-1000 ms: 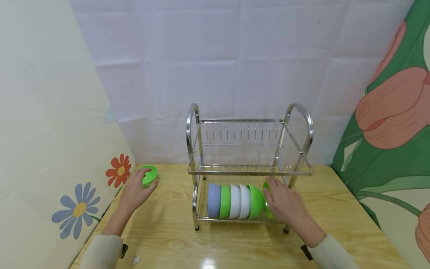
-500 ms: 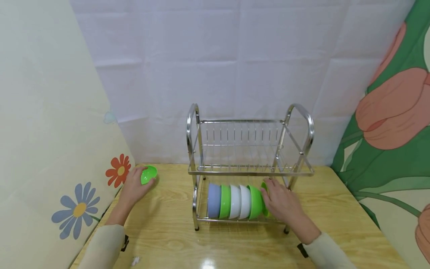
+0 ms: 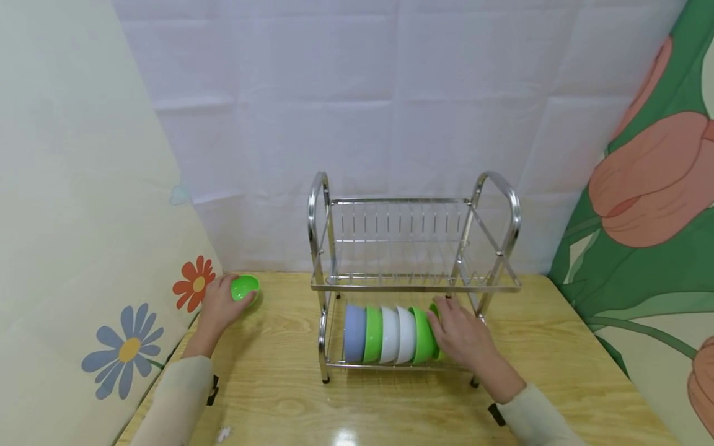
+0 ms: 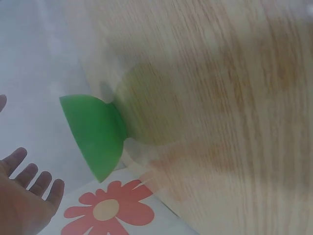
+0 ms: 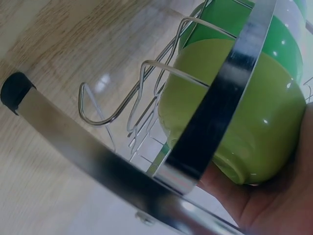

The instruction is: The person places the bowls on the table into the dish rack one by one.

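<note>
At the table's far left stands a small green bowl, upright. My left hand is beside it; the left wrist view shows a gap between the bowl and the relaxed fingers. My right hand grips a yellow-green bowl at the right end of the row on the rack's lower tier. That bowl stands on its side against a green bowl. Further left in the row are two white bowls, a green bowl and a blue bowl. The right fingertips are partly hidden.
The two-tier metal dish rack stands on the wooden table. Its upper tier has wire slots, and a side bar crosses in front of the right hand's bowl. A white cloth hangs behind. A small white scrap lies in front.
My right hand has moved left with the yellow-green bowl, closing the gap to the row. The left hand has shifted slightly left and away from over its bowl.
</note>
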`<state>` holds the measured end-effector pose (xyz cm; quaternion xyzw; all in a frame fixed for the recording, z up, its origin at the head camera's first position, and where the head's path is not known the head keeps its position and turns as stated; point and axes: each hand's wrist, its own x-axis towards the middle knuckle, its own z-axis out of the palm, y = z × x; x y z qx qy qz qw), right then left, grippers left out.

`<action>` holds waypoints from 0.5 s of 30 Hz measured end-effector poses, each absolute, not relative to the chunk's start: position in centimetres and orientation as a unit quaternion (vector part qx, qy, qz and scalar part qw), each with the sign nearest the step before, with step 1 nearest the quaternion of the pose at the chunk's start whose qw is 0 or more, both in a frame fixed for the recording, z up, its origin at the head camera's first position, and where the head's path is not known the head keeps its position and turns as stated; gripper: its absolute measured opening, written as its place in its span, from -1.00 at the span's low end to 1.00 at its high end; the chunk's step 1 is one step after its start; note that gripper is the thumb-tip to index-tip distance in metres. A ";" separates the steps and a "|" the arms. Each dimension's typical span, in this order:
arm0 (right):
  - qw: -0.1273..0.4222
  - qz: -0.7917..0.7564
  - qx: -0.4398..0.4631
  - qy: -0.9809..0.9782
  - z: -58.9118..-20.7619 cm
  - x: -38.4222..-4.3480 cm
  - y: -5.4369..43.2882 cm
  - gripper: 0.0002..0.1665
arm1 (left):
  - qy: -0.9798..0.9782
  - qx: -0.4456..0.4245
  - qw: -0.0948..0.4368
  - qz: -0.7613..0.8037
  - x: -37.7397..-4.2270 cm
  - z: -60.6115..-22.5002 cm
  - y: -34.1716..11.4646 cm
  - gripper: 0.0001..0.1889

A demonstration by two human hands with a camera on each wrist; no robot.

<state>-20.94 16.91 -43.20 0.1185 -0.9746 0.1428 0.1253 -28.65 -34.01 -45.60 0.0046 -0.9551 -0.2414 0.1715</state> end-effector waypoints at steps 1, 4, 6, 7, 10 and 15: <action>0.127 0.143 0.120 -0.974 -43.3 -21.0 16.9 -0.45 | -0.956 0.007 0.171 -0.240 -28.7 -45.7 -34.0 -0.27; 0.127 0.148 0.124 -0.973 -43.6 -20.9 16.8 -0.42 | -0.956 0.017 0.165 -0.241 -29.0 -45.9 -34.1 -0.23; 0.125 0.149 0.125 -0.973 -43.8 -21.0 16.7 -0.39 | -0.957 0.025 0.160 -0.243 -29.2 -46.1 -34.2 -0.21; 0.123 0.148 0.125 -0.973 -43.9 -20.9 16.6 -0.37 | -0.957 0.029 0.157 -0.243 -29.2 -46.2 -34.2 -0.19; 0.117 0.149 0.123 -0.974 -44.0 -21.0 16.5 -0.33 | -0.958 0.042 0.144 -0.246 -29.4 -46.3 -34.3 -0.14; 0.107 0.157 0.118 -0.975 -44.1 -21.1 16.3 -0.26 | -0.960 0.059 0.122 -0.246 -29.7 -46.5 -34.6 -0.07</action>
